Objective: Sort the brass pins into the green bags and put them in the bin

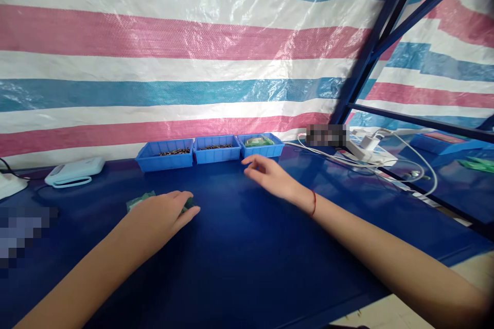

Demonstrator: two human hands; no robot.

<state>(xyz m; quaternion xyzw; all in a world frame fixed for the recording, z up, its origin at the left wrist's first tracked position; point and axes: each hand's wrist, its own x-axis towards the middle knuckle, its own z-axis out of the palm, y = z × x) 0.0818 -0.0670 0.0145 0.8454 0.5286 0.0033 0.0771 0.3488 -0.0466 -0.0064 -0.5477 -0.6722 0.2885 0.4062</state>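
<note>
The left hand lies flat, fingers together, on a small green packet near the table's left-middle, while the right hand, loosely spread and empty, hovers just short of the rightmost blue tray at the table's back edge.

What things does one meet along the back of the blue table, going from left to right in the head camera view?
White device → left blue bin with small dark parts → middle blue bin with dark parts → right blue bin with green pieces → white cables → white charger.
</note>
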